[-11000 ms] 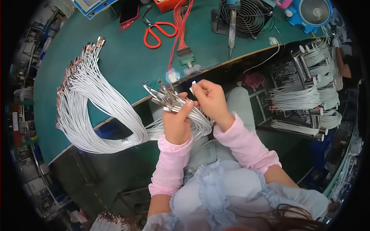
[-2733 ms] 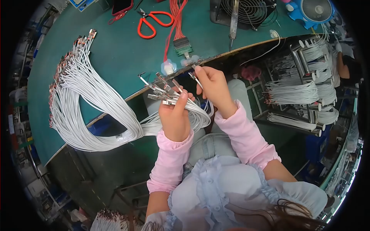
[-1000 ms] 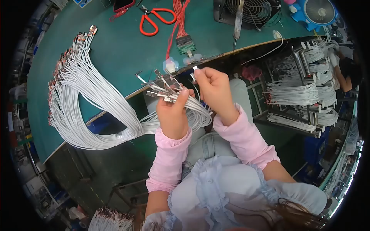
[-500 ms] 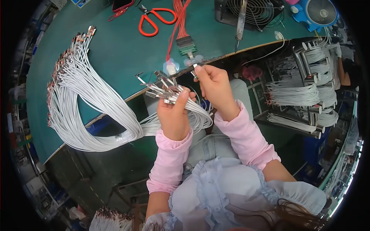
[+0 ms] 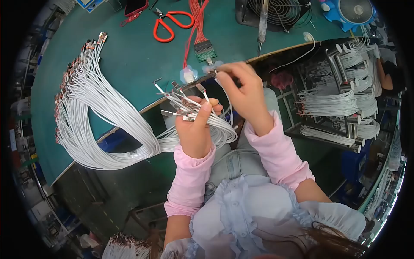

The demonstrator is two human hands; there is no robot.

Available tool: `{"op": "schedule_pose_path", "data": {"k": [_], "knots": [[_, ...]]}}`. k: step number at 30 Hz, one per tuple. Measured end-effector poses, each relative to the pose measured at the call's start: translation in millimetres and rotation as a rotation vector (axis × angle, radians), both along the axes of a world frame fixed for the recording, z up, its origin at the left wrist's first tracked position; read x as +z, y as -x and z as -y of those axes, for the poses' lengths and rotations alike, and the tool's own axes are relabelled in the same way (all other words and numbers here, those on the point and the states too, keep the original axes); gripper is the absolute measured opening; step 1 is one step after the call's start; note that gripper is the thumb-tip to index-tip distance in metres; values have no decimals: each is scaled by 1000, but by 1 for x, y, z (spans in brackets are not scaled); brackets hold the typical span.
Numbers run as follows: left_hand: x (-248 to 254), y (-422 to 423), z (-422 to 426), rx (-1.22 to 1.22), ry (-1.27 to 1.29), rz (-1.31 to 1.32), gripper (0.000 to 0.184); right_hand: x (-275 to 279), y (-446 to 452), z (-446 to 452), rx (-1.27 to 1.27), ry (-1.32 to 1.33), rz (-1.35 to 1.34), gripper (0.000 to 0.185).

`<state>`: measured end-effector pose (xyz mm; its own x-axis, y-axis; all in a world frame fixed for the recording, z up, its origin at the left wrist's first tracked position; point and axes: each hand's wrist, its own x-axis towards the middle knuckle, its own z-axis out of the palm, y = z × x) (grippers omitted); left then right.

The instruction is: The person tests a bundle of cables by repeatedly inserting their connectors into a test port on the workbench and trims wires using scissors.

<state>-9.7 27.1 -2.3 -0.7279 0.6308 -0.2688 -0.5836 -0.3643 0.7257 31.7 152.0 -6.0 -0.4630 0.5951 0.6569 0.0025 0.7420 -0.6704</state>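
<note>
My left hand [image 5: 196, 129] is closed around a bunch of white cables [image 5: 222, 131], their metal plug ends [image 5: 176, 85] fanning out above my thumb. My right hand [image 5: 243, 93] is at the bench edge, thumb and index finger pinching the end of one white cable [image 5: 230, 105]. That cable's plug is mostly hidden by the fingers. Just beyond the fingertips is a small green circuit board [image 5: 205, 52] with a black connector, red wires [image 5: 199, 21] and a metal socket at its near end. Whether plug and socket touch I cannot tell.
A large looped bundle of white cables [image 5: 116, 103] lies over the left bench edge. Red-handled scissors [image 5: 166, 32], a soldering iron [image 5: 262, 26], a black fan [image 5: 276, 15] and a blue fan [image 5: 355, 11] are on the green bench [image 5: 133, 60]. Cables hang on a metal rack [image 5: 343, 71] at right.
My right hand has turned and moved slightly up toward the board's socket, its fingers now more arched. My left hand stays in place with the cables, whose plug ends have shifted a little.
</note>
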Motion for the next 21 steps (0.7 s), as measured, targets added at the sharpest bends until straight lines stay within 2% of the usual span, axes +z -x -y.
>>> {"op": "schedule_pose_path", "data": {"k": [5,8,9,12,21], "knots": [[-1,-5,-3,-27,55,-119,16,3,-9,10,193,-80,43,15],[1,-3,-5,11,60,-59,17,-11,-9,13,-3,549,-2,17],[1,-3,-4,30,65,-28,18,-10,-6,15,1,550,-2,17],[-4,-3,-2,16,6,20,19,-2,6,18,31,925,-25,17],[-5,-1,1,28,63,58,24,-8,-2,26,118,902,66,21]]}}
